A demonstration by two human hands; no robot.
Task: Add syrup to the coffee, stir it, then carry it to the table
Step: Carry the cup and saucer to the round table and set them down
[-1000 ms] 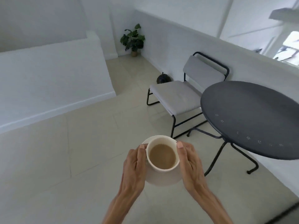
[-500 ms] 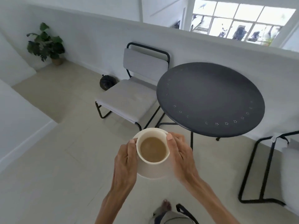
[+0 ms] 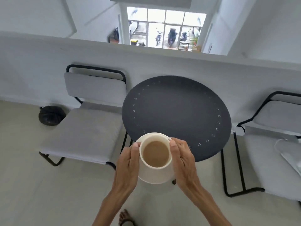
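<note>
**A:** What is hidden or cut off here?

**B:** Both forearms run out of the bottom edge. The fingers of the left hand (image 3: 128, 165) and the right hand (image 3: 183, 160) curl under the round white ceramic saucer (image 3: 155, 176), so only the thumbs and the backs of the hands show. The grey cushioned chair with a black tube frame (image 3: 275, 144) to the right of the hands is cut by the edge; something pale lies on its seat, too blurred to name. A bare foot in a sandal (image 3: 124, 217) peeks in below the wrists.

**A:** And the drink?

**B:** A round white ceramic cup (image 3: 155, 154), upright on the saucer, holds milky light-brown coffee (image 3: 155, 153) well up towards the rim. The hands clasp the saucer from either side, thumbs pressed to the cup's wall. It is held in the air, its far edge overlapping the near rim of the round dark-grey metal table (image 3: 177, 111) just beyond the hands.

**A:** What has changed from half a second ago?

**B:** The view has swung: the table, then up and to the right of the hands, now sits squarely ahead and closer. A matching grey chair (image 3: 88, 128) lies left of the hands, a black bag (image 3: 51, 115) beyond it. The grip is unchanged.
</note>
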